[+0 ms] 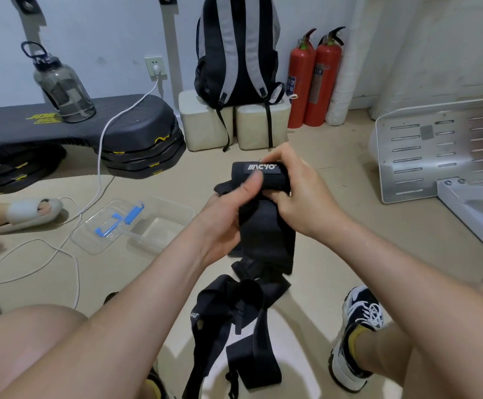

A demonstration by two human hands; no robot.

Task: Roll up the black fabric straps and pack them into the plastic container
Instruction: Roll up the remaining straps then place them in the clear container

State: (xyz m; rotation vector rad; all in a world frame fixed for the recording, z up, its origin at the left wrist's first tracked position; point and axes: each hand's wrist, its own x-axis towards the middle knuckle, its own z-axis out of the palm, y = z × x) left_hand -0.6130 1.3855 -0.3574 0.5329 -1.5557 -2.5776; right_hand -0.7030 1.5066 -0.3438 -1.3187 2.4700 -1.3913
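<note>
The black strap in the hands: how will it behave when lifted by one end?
Probably floppy: below the left hand and right hand, the black strap hangs limp and folds. Likely light: fingers alone hold it. The roll may unwind if released.

Black strap [260,174] with white lettering. More black straps [234,318]. Clear container [162,231], blue clips [113,223]. Red fire extinguishers [300,79]. Black backpack [234,50] with grey stripes. Black step platform [90,122] with yellow marks. White cable [102,151]. Beige floor [335,226]. Black-and-white sneaker [361,309], yellow sock [355,336].
</note>
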